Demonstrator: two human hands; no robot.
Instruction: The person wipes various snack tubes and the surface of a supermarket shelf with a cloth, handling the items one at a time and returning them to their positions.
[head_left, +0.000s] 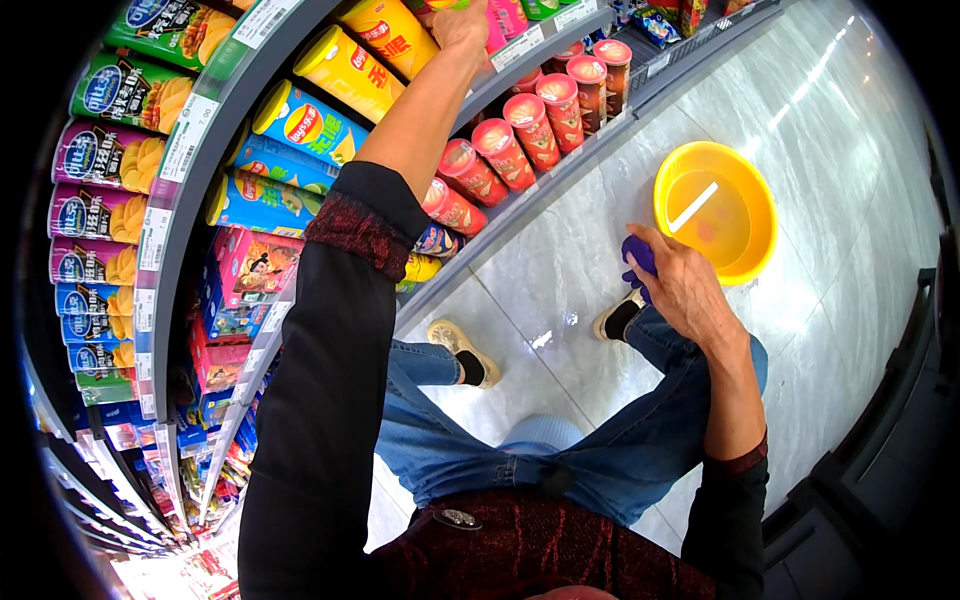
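My left arm stretches up to the shelf, and my left hand (462, 28) is at the top edge among the snack canisters. It is against a green and yellow canister (428, 6), with pink packs right beside it; its fingers are mostly cut off by the picture's edge, so its grip cannot be told. Yellow chip canisters (350, 72) and a blue one (312, 125) lie near my left forearm. Closed around a crumpled purple cloth (638, 256), my right hand (682, 282) is held over the floor, close to a yellow basin (762, 225).
The basin holds some liquid and stands on grey floor tiles (560, 300). Red lidded snack cups (530, 130) line the lower shelf. Stacked chip canisters (95, 210) fill the shelf at left, behind a grey price rail (185, 150). Below me is a light blue stool (540, 432).
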